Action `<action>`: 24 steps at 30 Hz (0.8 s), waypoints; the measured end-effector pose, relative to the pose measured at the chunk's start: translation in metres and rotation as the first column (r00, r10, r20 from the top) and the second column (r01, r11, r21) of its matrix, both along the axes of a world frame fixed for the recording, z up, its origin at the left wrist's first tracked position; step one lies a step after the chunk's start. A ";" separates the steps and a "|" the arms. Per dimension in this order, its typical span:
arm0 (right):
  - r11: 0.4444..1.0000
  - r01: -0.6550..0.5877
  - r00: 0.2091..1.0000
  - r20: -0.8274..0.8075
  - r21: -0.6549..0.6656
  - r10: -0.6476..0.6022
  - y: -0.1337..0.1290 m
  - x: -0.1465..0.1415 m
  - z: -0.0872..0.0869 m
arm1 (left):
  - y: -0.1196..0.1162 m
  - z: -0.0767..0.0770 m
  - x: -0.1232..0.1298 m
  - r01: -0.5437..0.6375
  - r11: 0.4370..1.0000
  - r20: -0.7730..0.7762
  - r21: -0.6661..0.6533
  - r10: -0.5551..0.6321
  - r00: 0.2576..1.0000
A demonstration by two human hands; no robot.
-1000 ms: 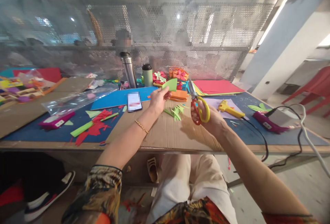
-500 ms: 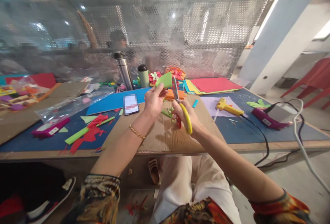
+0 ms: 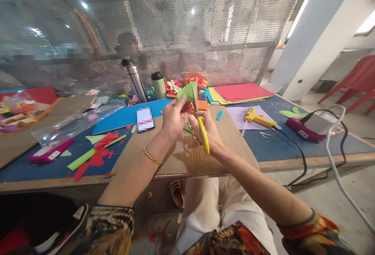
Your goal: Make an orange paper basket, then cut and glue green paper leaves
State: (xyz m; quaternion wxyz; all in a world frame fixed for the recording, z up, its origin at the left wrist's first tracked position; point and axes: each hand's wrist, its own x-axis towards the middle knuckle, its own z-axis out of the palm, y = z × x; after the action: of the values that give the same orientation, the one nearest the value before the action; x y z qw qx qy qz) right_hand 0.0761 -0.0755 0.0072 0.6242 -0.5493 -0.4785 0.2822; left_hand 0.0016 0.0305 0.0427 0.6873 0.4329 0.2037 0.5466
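My left hand (image 3: pixel 175 117) pinches a folded-looking piece of green paper (image 3: pixel 186 92) above the table. In my right hand (image 3: pixel 208 130) is a pair of scissors (image 3: pixel 202 131) with yellow handles, blades pointing up. The blades lie against the right part of the green paper; whether they are cutting into it I cannot tell. Below both hands a sheet of brown cardboard (image 3: pixel 181 157) covers the table edge, with thin green paper scraps (image 3: pixel 189 128) on it. Orange paper (image 3: pixel 199 105) lies just behind the scissors.
A phone (image 3: pixel 145 120) lies left of my hands, near red paper scraps (image 3: pixel 93 157). A steel flask (image 3: pixel 135 81) and a green bottle (image 3: pixel 158 85) stand behind. To the right are a yellow glue gun (image 3: pixel 259 119), coloured sheets (image 3: pixel 243 92) and a corded power strip (image 3: pixel 306 130).
The scissors have moved left onto the green paper, their blades now overlapping its right part. My view has shifted slightly, so the table things sit a little further left.
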 end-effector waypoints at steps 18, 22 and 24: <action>1.000 -0.011 1.000 -0.018 -0.023 0.011 0.003 0.006 -0.001 | 0.004 -0.001 -0.001 0.003 1.000 -0.004 0.009 -0.003 1.000; 1.000 -0.003 0.999 -0.037 -0.012 0.002 0.001 0.005 -0.002 | 0.001 0.000 0.000 0.004 1.000 0.001 -0.024 -0.004 1.000; 1.000 0.003 0.999 -0.049 0.003 -0.003 0.000 0.003 -0.004 | 0.000 0.000 0.001 -0.002 1.000 -0.018 -0.030 0.002 1.000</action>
State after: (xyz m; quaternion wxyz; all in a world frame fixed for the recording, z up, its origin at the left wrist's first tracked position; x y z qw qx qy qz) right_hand 0.0793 -0.0753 0.0035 0.6371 -0.5418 -0.4627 0.2941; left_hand 0.0024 0.0307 0.0432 0.6914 0.4269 0.2184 0.5403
